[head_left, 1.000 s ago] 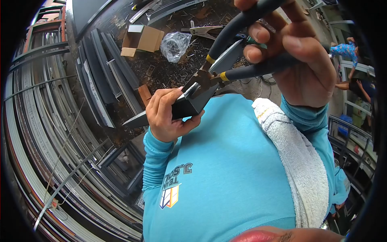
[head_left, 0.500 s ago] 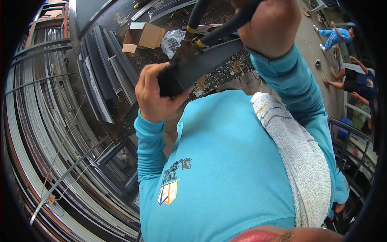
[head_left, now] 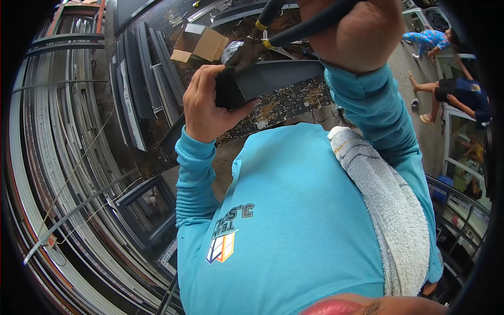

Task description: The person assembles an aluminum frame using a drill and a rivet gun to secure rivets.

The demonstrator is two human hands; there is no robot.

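Note:
My left hand [head_left: 207,102] is closed round the left end of a dark, flat metal piece [head_left: 281,76], with its thumb along the near edge. At the top, my right hand [head_left: 357,37] is wrapped round a thick black handle of a long-handled tool [head_left: 310,29] with yellow collars. The tool's second handle stands apart from the first and runs out of the top of the view. Its dark head lies by the upper edge of the piece, near my left fingertips, and blurs into the dark background, so its jaws cannot be made out.
An open cardboard box [head_left: 210,44] and a crumpled plastic bag [head_left: 232,52] lie on the littered work table [head_left: 283,107]. Long metal profiles [head_left: 58,131] fill the left. People [head_left: 464,97] are at the right. A towel [head_left: 383,194] hangs over my shoulder.
The metal piece now lies more level, its right end lower against the table. The tool and my right hand have shifted slightly right. The plastic bag is more hidden, and the view has shifted.

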